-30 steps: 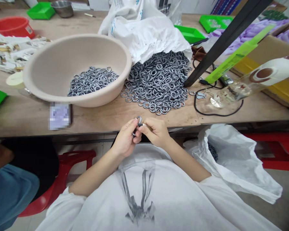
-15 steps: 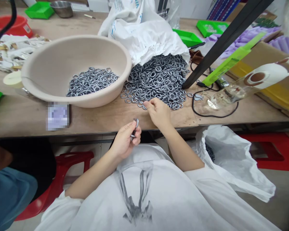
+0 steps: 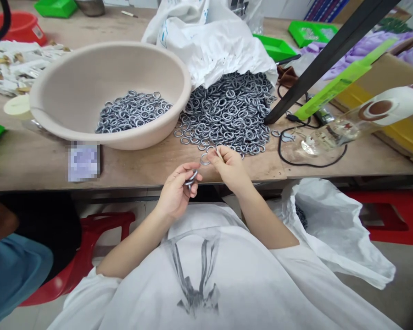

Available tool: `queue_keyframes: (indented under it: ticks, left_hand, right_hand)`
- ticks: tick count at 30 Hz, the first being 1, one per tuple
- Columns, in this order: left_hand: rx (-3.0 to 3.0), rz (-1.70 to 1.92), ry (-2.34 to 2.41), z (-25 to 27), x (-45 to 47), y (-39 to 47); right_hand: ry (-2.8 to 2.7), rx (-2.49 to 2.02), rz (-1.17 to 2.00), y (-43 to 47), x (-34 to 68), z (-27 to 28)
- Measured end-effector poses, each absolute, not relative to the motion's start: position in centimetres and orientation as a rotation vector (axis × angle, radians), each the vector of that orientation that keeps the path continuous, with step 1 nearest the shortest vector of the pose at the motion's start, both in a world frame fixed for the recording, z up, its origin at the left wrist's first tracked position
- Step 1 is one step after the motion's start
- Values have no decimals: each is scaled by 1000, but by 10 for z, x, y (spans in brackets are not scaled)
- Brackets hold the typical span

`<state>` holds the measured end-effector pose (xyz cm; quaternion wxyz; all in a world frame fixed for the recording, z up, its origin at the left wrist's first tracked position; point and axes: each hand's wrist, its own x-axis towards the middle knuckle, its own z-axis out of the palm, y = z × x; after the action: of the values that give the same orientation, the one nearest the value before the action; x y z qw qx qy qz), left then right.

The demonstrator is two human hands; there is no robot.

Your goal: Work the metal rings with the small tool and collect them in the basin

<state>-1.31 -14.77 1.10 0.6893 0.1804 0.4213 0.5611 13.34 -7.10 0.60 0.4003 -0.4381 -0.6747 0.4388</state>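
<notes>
Rings (image 3: pixel 189 183) sit pinched in left hand (image 3: pixel 174 191), near edge. Right hand (image 3: pixel 232 168), apart from it, is at near fringe of heap (image 3: pixel 229 112); cannot tell if it grips one. Farther left, basin (image 3: pixel 72 78) holds a modest batch; right, larger heap spills from sack (image 3: pixel 220 46), seemingly most work left.

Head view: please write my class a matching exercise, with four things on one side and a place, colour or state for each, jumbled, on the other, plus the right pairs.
Things:
1. left hand
2. right hand
3. large basin
4. tub

Places, colours, states:
A. at the near edge of the loose ring pile
B. red, at the far left of the table
C. holding grey rings, apart from the pile
D. beige, with a heap of rings inside

Right pairs: 1-C, 2-A, 3-D, 4-B
</notes>
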Motion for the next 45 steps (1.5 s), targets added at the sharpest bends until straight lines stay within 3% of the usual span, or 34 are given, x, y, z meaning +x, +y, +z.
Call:
queue_keyframes:
  ticks: [5,13,23,35,45]
  left_hand:
    - [533,1273,1032,5,-6,-147]
    - [672,1354,1075,0,-4,-151]
    - [686,1295,1073,5,-4,-155]
    - [543,1261,961,18,-5,-154]
    - [787,1160,895,17,-11,-164]
  right_hand:
    - [-1476,-905,1628,-94,125,13]
    - [-1247,-869,1691,-105,111,1]
    - [-1372,-921,1544,-114,111,5]
    - [-2056,-844,806,-116,138,16]
    - [-1970,-970,1016,-96,142,8]
